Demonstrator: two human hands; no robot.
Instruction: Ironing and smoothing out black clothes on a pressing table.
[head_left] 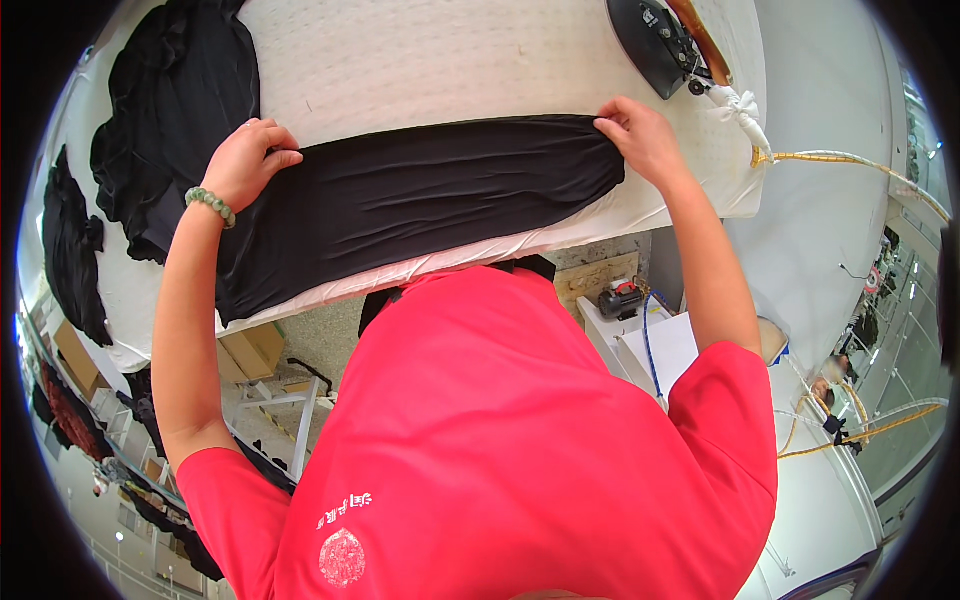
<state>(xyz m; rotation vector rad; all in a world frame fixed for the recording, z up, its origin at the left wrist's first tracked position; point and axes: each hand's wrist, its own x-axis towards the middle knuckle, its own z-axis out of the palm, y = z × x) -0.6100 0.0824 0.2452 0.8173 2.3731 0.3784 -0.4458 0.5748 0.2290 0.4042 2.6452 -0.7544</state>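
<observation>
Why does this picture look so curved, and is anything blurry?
Head view: the white table's near edge bows and the corners go black, as with a fisheye lens; head view: left fingers, right fingers and black cloth look fairly crisp in bright light; head view: background details by the right rim look small and soft.

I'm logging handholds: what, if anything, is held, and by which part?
The spread black cloth: the left grip pinches its far edge, toward the left; the right grip pinches its far right corner.
</observation>
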